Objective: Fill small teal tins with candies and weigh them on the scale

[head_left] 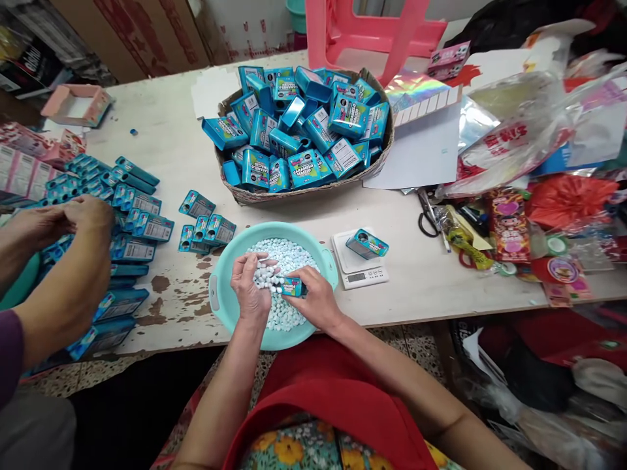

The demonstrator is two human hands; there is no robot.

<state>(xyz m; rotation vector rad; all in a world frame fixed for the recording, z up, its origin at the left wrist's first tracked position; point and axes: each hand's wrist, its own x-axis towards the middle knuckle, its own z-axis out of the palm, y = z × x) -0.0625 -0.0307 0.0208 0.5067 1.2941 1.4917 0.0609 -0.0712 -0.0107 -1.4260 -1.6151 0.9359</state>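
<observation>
Near the middle of the frame, the right hand (316, 297) grips a small blue box (292, 286) between thumb and fingers, low over a green basin (267, 341). The left hand (249, 287), cupped and turned palm inward, holds a handful of white candies (266, 275). The box lies to the right of that handful, its long side running roughly left to right across the frame, so that its left end faces the cupped palm and the candies sit against or just beside it; whether an opening is at that end is too small to tell. Both hands are close to the box, the right one holding it from the far side. More candies fill the basin below. Right of it, a scale (363, 279) carries another blue box (367, 244), tilted across its plate. At the left edge, a co-worker's hand (88, 214) is among rows of similar boxes (131, 248).
</observation>
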